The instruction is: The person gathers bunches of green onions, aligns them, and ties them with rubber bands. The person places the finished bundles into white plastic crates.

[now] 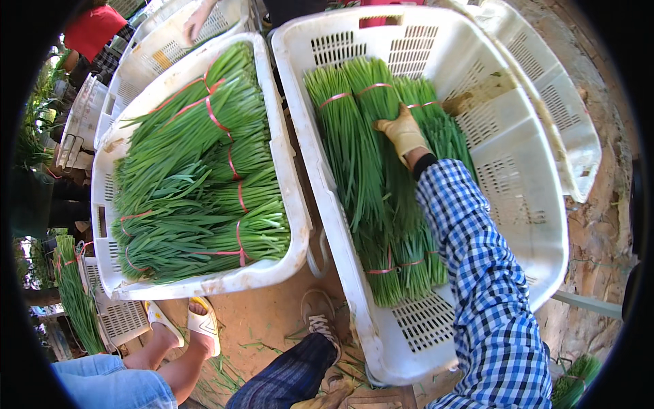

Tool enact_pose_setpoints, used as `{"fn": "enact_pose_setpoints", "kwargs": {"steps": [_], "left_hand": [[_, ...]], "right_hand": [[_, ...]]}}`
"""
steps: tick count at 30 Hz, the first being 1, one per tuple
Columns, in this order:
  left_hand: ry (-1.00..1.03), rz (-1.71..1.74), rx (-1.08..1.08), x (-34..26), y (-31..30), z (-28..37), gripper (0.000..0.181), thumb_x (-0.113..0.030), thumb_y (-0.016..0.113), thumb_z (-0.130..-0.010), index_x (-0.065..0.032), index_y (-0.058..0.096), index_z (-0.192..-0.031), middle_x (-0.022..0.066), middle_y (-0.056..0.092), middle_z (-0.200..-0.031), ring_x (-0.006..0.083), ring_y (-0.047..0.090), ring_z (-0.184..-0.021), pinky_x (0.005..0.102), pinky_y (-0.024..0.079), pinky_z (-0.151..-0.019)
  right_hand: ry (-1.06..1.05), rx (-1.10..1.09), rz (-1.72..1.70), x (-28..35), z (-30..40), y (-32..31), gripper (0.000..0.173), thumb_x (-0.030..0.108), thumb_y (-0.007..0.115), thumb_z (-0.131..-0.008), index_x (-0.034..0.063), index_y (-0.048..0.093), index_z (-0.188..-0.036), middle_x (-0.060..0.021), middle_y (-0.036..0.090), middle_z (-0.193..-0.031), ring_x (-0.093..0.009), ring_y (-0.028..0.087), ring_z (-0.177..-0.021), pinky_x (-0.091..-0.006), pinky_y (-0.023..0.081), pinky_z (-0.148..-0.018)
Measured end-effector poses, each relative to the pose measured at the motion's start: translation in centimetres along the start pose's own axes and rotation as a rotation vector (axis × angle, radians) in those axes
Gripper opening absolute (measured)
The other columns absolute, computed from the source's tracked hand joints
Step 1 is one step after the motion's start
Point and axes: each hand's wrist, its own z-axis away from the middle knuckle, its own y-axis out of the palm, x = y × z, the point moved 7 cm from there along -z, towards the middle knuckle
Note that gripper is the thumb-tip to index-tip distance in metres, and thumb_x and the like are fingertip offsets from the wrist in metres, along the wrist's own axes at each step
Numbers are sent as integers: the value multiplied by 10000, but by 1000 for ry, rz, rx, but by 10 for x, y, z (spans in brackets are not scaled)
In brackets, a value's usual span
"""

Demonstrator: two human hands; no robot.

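My right hand (404, 132), in a tan work glove, is on a bundle of green chives (375, 87) in the white plastic crate (337, 245) before me. Its thumb lies across the leaves and its fingers reach down the bundle's right side; the fingertips are partly hidden. More bundles, tied with pinkish-red bands, lie on both sides, including a left one (332, 102) and a right one (444, 133). Nearer bundles (386, 286) point their cut ends toward me. At the bottom edge appears part of my left hand (327, 398), also gloved; its fingers are not clear.
Left of my crate stands another white crate (204, 286) filled with banded chives (204, 153). A person in white slippers (203, 324) is at lower left. Another person's hand (196, 23) hangs over a crate behind. A stacked crate (552, 97) borders mine at right. Loose leaves litter the floor (255, 327).
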Motion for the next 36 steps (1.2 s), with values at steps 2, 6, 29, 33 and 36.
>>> {"fn": "enact_pose_setpoints", "kwargs": {"steps": [2,6,29,33,36], "left_hand": [[54,-21,-51,-15,-12,-6,697,-190,712,-823,37,403,-1405,242,551,-1289,368,564,-1144,431,438,-980],[273,-147,-115,-59,-21,-8,654,-191,725,-845,38,435,-1385,242,576,-1260,341,596,-1128,422,446,-994],[2081,284,-481,-180,2,231,299,-267,654,-898,-82,605,-1128,20,657,-947,192,589,-787,398,429,-740],[1791,168,-254,-199,66,188,320,-272,638,-909,-75,580,-1155,36,654,-941,198,591,-789,399,436,-730],[1764,176,-35,-207,138,178,335,-276,625,-918,-70,561,-1175,49,652,-937,203,593,-791,399,441,-723]], "right_hand": [[-41,-59,29,2,2,8,840,279,791,-728,15,368,-1403,-238,606,-1231,-366,605,-1117,-403,491,-941],[-50,29,198,3,-2,16,827,353,755,-776,17,339,-1407,-245,587,-1245,-371,597,-1124,-422,489,-952],[-135,174,213,6,451,-362,415,124,654,-896,60,583,-1299,-105,680,-1140,-174,640,-1010,-348,521,-909],[-81,-131,249,-36,627,-434,423,158,660,-884,61,587,-1290,-137,676,-1147,-258,643,-1052,-366,507,-937],[55,-397,399,-80,715,-465,453,190,678,-842,61,593,-1268,-185,638,-1181,-352,602,-1096,-404,483,-959]]}}
